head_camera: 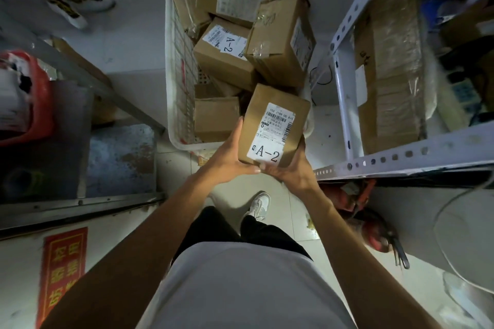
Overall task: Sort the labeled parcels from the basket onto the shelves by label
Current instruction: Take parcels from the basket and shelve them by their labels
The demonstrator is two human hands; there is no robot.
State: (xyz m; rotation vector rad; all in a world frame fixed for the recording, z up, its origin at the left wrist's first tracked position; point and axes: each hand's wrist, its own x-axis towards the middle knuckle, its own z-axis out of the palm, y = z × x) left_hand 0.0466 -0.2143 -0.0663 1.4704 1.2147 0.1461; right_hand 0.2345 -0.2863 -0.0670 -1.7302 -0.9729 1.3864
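Note:
I hold a small cardboard parcel [272, 115] labeled A-2 in both hands, above the near end of the white plastic basket [176, 67]. My left hand [230, 157] grips its left side and near edge. My right hand [291, 168] cups its near right corner from below. In the basket lie several more cardboard parcels, one of them [222, 53] also labeled A-2 and another larger box [278, 40] tilted beside it. A white metal shelf unit [344, 104] stands to the right of the basket.
The right shelf holds a long wrapped carton [387, 67] and clutter. A dark metal shelf [80, 200] with a red bin [32, 99] stands on the left. Another person's shoes [80, 8] are at the far left. My own foot [258, 205] is on the tiled floor.

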